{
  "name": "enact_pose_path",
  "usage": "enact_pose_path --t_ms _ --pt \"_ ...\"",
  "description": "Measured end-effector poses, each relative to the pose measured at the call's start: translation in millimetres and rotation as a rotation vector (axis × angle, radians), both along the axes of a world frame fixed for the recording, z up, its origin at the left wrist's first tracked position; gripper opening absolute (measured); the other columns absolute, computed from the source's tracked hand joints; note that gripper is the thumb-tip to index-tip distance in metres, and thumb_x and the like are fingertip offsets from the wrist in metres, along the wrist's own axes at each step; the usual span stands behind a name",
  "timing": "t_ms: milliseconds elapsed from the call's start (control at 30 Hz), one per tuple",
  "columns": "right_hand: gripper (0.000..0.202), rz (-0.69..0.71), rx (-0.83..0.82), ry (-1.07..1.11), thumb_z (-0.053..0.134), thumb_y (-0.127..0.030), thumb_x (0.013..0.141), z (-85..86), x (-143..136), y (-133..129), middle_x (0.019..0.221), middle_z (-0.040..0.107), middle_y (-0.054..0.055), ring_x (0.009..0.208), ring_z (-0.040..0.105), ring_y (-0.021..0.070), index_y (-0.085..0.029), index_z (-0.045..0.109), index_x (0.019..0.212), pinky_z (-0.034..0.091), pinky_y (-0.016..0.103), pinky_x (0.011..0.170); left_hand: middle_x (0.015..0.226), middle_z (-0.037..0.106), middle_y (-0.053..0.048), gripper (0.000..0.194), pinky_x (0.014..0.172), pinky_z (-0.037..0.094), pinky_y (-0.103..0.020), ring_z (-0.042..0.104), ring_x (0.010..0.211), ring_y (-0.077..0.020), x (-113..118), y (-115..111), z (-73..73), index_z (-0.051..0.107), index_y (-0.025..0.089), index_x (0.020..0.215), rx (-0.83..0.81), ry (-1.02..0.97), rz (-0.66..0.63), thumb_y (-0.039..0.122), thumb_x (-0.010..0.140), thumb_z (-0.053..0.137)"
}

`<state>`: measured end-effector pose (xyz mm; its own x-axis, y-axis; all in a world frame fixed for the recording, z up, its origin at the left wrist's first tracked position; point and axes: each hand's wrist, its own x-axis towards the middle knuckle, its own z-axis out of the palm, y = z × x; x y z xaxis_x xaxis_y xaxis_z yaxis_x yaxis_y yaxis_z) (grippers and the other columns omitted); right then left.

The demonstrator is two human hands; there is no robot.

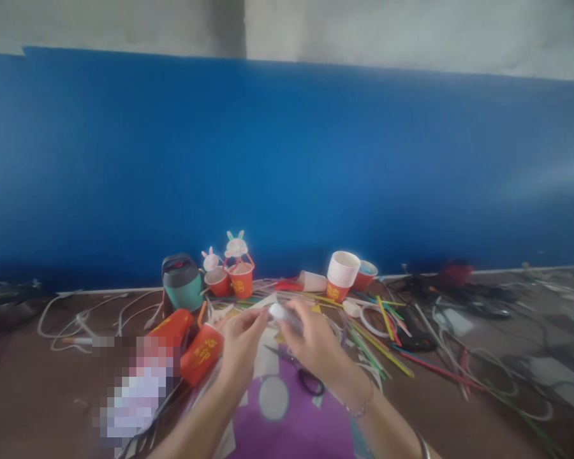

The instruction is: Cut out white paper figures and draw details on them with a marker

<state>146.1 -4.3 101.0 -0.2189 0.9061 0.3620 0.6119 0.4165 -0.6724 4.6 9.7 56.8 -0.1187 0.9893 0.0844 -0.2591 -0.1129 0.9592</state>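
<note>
Meeting at white object [281,313], hands [312,333] over cluttered brown table [43,398], blue partition [287,159]

A teal bottle [185,292] with a dark top stands on the brown worktop [19,382], white cables [83,324] to its left, a blue panel [287,159] behind.

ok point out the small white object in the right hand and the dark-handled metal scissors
Small white object [280,313], head view: on its pale end.
Dark-handled metal scissors [285,357], head view: on the blades.
</note>
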Motion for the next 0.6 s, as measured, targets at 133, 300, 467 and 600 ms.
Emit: enact_pose_path --t_ms 133,300,467,600 --pt "0.015 0.006 -0.016 -0.001 0.049 -0.028 0.087 0.9 -0.5 -1.3 0.082 0.07 0.007 0.072 0.066 0.0221 -0.019 0.053 0.098 0.044 0.029 0.063 0.075 0.071 -0.005 0.026 0.072 0.046 -0.029 0.061 0.073 -0.0188 0.3 -0.4 0.2 0.074 0.015 0.078 0.007 -0.015 -0.01 0.04 0.07 0.072" --pt "0.015 0.005 -0.019 -0.011 0.049 -0.028 0.088 -1.4 0.1 -0.9 0.079 0.07 0.006 0.071 0.066 0.0214 -0.019 0.053 0.098 0.043 0.028 0.06 0.076 0.071 -0.006 0.025 0.073 0.045 -0.028 0.06 0.074 -0.0181 0.0 -0.2 -1.0 0.073 0.015 0.079 0.016 -0.008 -0.016 0.038 0.072 0.071" --pt "0.016 -0.016 -0.008 0.009 0.049 -0.03 0.088 -1.3 1.2 0.6 0.082 0.07 0.006 0.073 0.066 0.0215 -0.019 0.054 0.098 0.043 0.028 0.06 0.071 0.069 -0.004 0.024 0.071 0.044 -0.028 0.059 0.072 -0.018 0.1 -0.3 -0.1 0.073 0.015 0.075 0.019 0.009 -0.018 0.039 0.071 0.071" --pt "0.015 0.017 -0.016 -0.002 0.049 -0.03 0.088 -1.8 1.8 1.4 0.076 0.069 0.004 0.068 0.065 0.0204 -0.019 0.055 0.098 0.042 0.027 0.059 0.073 0.069 -0.004 0.026 0.072 0.045 -0.028 0.059 0.073 -0.0185 0.2 -0.6 0.6 0.073 0.015 0.077 0.018 0.001 -0.013 0.04 0.071 0.071"
